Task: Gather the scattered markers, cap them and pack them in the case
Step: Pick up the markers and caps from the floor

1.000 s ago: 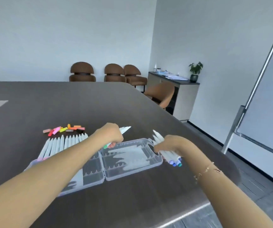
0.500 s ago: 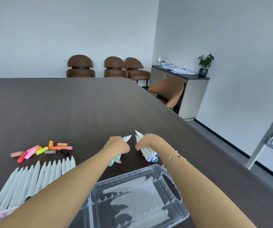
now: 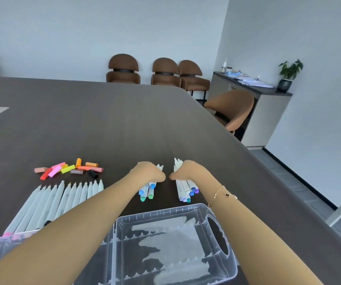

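My left hand grips a small bunch of white markers with blue and green end caps, held against the dark table. Right beside it, my right hand grips a larger bunch of markers with purple and blue ends. Their bare tips stick up past my fists. The clear plastic case lies open in front of me, and its right half holds no markers. A row of several uncapped markers lies at the left, reaching into the case's left half. Loose coloured caps lie beyond them.
The dark table stretches far ahead; its right edge runs diagonally past my right arm. Brown chairs stand along the back wall, and another chair sits at the table's right side by a cabinet.
Both hands moved beyond the case and stood their marker bunches on the table side by side. My left hand now holds several markers rather than one. The view tilted down and left.
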Motion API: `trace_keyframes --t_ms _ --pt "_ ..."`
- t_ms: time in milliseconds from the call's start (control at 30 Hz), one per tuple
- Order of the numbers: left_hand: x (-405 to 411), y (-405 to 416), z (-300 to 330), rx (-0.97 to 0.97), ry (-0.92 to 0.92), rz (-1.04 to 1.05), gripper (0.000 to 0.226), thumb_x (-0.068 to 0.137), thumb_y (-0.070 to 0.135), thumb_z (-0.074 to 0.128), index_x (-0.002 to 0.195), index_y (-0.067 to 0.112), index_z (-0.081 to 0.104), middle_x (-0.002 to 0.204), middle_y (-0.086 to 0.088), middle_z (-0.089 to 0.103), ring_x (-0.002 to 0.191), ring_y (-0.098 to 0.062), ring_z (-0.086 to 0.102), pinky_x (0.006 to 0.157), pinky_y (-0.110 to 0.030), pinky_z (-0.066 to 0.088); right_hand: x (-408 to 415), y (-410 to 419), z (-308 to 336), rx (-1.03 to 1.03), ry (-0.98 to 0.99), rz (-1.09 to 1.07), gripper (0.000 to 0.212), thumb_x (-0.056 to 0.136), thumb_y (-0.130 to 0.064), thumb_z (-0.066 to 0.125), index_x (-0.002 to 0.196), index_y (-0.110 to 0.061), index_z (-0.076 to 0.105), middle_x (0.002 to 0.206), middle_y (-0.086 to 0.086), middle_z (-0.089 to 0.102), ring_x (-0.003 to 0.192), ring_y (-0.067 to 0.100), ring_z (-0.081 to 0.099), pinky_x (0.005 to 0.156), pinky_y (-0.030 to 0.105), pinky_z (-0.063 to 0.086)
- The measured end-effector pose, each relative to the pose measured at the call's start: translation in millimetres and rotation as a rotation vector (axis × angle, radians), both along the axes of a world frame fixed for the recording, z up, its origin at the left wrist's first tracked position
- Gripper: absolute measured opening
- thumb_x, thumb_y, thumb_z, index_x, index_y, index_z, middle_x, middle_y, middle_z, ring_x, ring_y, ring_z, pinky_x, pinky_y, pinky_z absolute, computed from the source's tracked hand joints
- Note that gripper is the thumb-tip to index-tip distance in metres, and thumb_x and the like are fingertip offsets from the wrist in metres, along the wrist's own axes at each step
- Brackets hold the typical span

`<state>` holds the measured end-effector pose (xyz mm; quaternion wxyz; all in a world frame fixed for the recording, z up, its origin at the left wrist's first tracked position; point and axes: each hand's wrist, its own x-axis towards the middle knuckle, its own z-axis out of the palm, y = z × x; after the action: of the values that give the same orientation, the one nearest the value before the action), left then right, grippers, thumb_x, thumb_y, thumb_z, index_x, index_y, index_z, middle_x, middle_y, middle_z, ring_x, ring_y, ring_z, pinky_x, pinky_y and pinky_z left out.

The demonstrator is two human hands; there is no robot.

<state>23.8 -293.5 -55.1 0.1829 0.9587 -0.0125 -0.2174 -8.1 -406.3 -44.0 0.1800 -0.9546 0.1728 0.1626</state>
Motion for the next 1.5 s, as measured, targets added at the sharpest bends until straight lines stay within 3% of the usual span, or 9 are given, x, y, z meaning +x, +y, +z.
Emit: trace_keyframes --t_ms 167,433,500,600,700,833,1000,1333,1500 --pt "-2 1 -1 -0.182 0.067 0.106 0.032 0.091 0.03 0.052 0.112 0.006 0.049 0.091 -0.01 0.053 0.083 -0.022 0.061 0.076 -0.028 0.054 -8 -10 -3 0.028 -0.065 0.005 0.049 0.093 -0.042 0.053 0.126 -0.006 0.049 0.116 0.011 0.054 0.096 0.021 0.053 0.075 0.025 0.037" --pt "-9 27 -4 -0.266 -0.003 0.046 0.019 0.093 0.019 0.054 0.079 0.005 0.056 0.076 -0.003 0.066 0.064 -0.012 0.067 0.045 -0.013 0.049 -20 -37 -13 0.08 -0.155 0.041 0.037 0.096 -0.038 0.05 0.073 -0.01 0.042 0.065 -0.001 0.034 0.056 0.009 0.037 0.051 0.017 0.028" --pt "-5 35 -13 -0.279 -0.045 0.019 0.021 0.091 0.023 0.058 0.091 0.002 0.06 0.086 -0.005 0.071 0.068 -0.015 0.07 0.055 -0.016 0.054 -23 -42 -17 0.059 -0.201 0.05 0.046 0.096 -0.037 0.05 0.063 -0.016 0.027 0.061 -0.001 0.034 0.051 0.007 0.036 0.048 0.016 0.025" --pt "-3 42 -22 -0.406 -0.129 0.029 0.031 0.089 0.023 0.063 0.108 0.003 0.049 0.1 -0.01 0.066 0.066 -0.016 0.069 0.053 -0.02 0.055 -28 -45 -23 0.052 -0.272 0.056 0.03 0.094 -0.039 0.052 0.096 -0.008 0.052 0.085 0.007 0.056 0.058 0.009 0.045 0.049 0.014 0.028" --pt "-8 43 -26 -0.225 -0.385 -0.108 0.038 0.09 0.034 0.06 0.117 0.013 0.044 0.106 -0.007 0.059 0.064 -0.01 0.062 0.055 -0.015 0.046 -34 -47 -28 0.025 -0.333 0.105 0.045 0.094 -0.039 0.052 0.128 -0.011 0.046 0.119 0.009 0.057 0.077 0.011 0.051 0.056 0.011 0.035" --pt "-13 47 -30 0.086 -0.64 -0.432 0.053 0.097 0.042 0.041 0.143 0.02 0.031 0.146 -0.008 0.032 0.122 -0.022 0.046 0.097 -0.029 0.042 -39 -52 -30 -0.009 -0.361 0.165 0.04 0.093 -0.04 0.052 0.125 -0.015 0.05 0.125 0.006 0.054 0.09 0.014 0.054 0.078 0.017 0.044" --pt "-15 54 -40 0.144 -0.334 -0.792 0.054 0.102 0.041 0.014 0.149 0.027 -0.01 0.155 0.009 -0.018 0.142 -0.008 -0.016 0.112 -0.024 -0.005 -48 -58 -32 -0.033 -0.373 0.291 0.042 0.095 -0.037 0.05 0.134 -0.022 0.043 0.135 0.006 0.049 0.105 0.019 0.059 0.088 0.021 0.047" --pt "-24 60 -40 0.126 -0.307 -0.886 0.061 0.089 0.057 0.002 0.145 0.038 -0.009 0.152 0.021 -0.017 0.139 -0.001 -0.018 0.114 -0.024 -0.007 -65 -63 -33 -0.141 -0.291 0.501 0.043 0.101 -0.032 0.035 0.143 -0.024 0.039 0.153 0.002 0.029 0.127 0.023 0.048 0.104 0.026 0.039" --pt "-26 62 -38 0.131 -0.349 -0.94 0.066 0.078 0.065 -0.007 0.141 0.043 -0.01 0.148 0.025 -0.017 0.135 0.005 -0.02 0.115 -0.023 -0.007 -72 -66 -32 -0.119 -0.292 0.519 0.042 0.103 -0.026 0.033 0.144 -0.026 0.036 0.149 0.0 0.036 0.102 0.011 0.056 0.086 0.018 0.048"
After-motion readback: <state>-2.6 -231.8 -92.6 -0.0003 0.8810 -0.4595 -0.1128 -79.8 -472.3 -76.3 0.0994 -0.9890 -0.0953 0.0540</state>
